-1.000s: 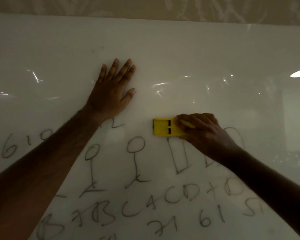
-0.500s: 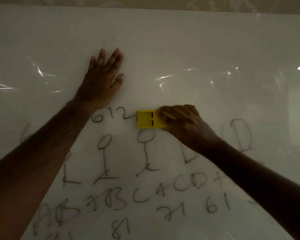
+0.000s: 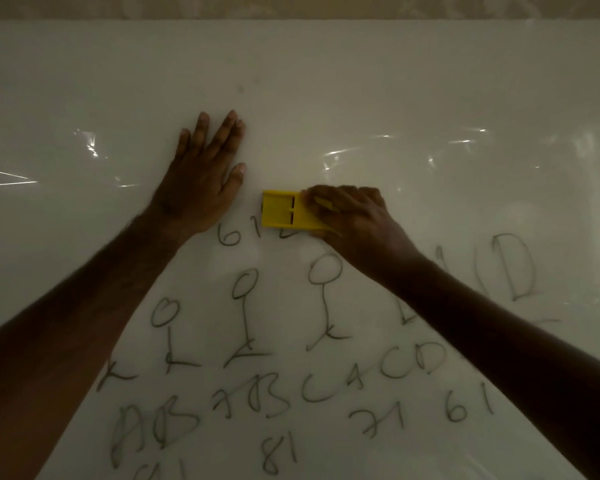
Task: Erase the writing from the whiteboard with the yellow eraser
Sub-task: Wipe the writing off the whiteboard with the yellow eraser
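The whiteboard point(image 3: 395, 81) fills the view, bare in its upper half. Dark marker writing point(image 3: 243, 341) covers the lower half: numbers, letters and stick figures. My right hand point(image 3: 354, 220) grips the yellow eraser point(image 3: 281, 209) by its right end and holds it flat on the board, over the digits "612" point(image 3: 229, 233), whose last digit is partly covered. My left hand point(image 3: 201, 181) lies flat on the board with straight fingers, just left of the eraser and apart from it.
A patterned wall strip point(image 3: 291, 5) runs above the board's top edge. Light reflections point(image 3: 361, 150) streak the glossy surface at mid height. My two forearms cross the lower corners and hide some of the writing.
The eraser has slid left along the board in my right hand, from above the rectangles to the "612". More stick figures and the "612" have come into sight.
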